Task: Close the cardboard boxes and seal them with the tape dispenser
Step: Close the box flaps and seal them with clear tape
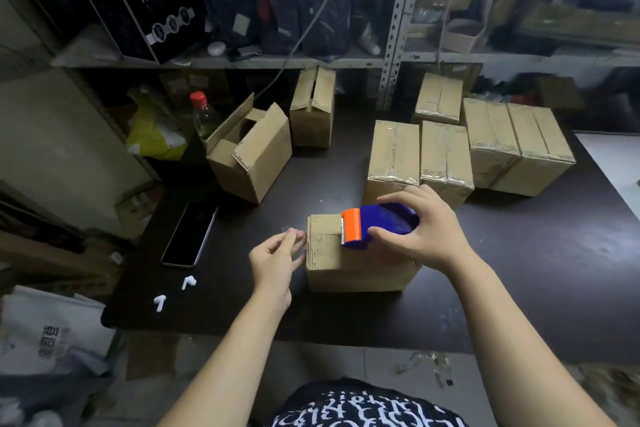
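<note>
1. The right hand [426, 229] grasps the blue-and-orange tape dispenser [381, 224], whose orange end rests on top of the closed cardboard box [346, 270] at mid-table.
2. The left hand [273, 260] holds nothing. Its fingers are loose and blurred, with the tips at the box's left edge.
3. At 9 o'clock from that box lies a dark phone [188, 234], and at 8 o'clock two white earbuds [188, 282].
4. At 11 o'clock stands an open-flapped box [256, 156]. From 12 to 2 o'clock, taped boxes [446, 156] are packed together.
5. Farther off at 11 o'clock, a black carton [156, 10] on the shelf reads "FULL FACE MASK".
6. Bare dark table [519, 270] spreads at 3 o'clock. Its near edge runs close by at 6 o'clock.
</note>
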